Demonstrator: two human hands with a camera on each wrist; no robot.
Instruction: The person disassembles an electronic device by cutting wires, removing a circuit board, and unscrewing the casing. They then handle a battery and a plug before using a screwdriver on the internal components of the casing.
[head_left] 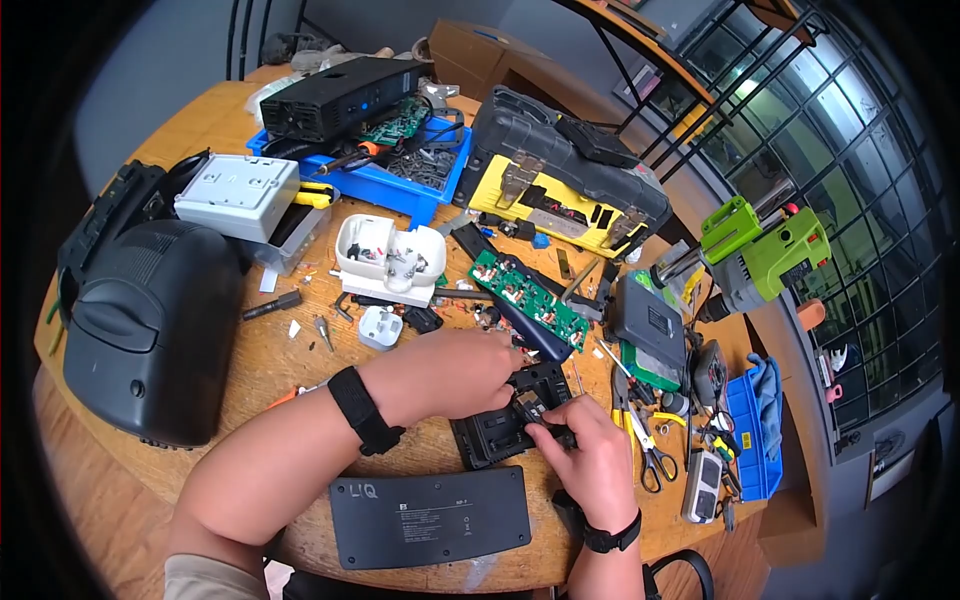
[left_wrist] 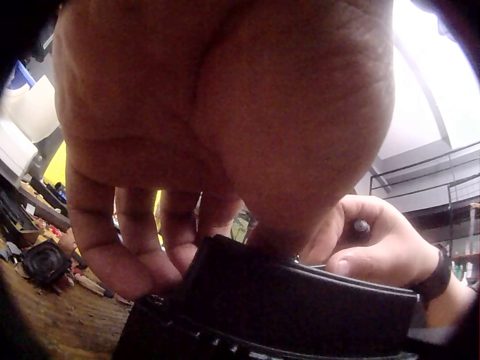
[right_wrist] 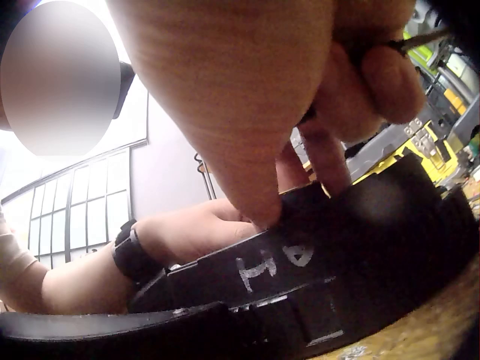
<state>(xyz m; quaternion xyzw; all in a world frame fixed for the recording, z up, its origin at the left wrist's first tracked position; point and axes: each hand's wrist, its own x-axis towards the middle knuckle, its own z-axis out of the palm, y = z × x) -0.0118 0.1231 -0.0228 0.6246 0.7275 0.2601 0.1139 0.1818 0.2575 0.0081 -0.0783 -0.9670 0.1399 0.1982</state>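
A black plastic housing (head_left: 487,436) with a ribbed, recessed inside lies tilted among the clutter. My left hand (head_left: 445,375) reaches across its far side; in the left wrist view its fingers curl down onto the housing (left_wrist: 285,307), partly hidden by the palm. My right hand (head_left: 592,465) has thumb and index finger at a small part (head_left: 529,402) in the housing. In the right wrist view, a thin metal-shafted tool (right_wrist: 426,39) sticks out from the curled fingers of the right hand (right_wrist: 240,97). The fingertip contacts are partly hidden.
Nearest me lies a flat black cover (head_left: 430,520). Beyond the housing are a green circuit board (head_left: 530,300) and a white container (head_left: 390,255). Scissors (head_left: 655,462) and pliers (head_left: 622,395) lie right; a large black case (head_left: 150,330) stands left.
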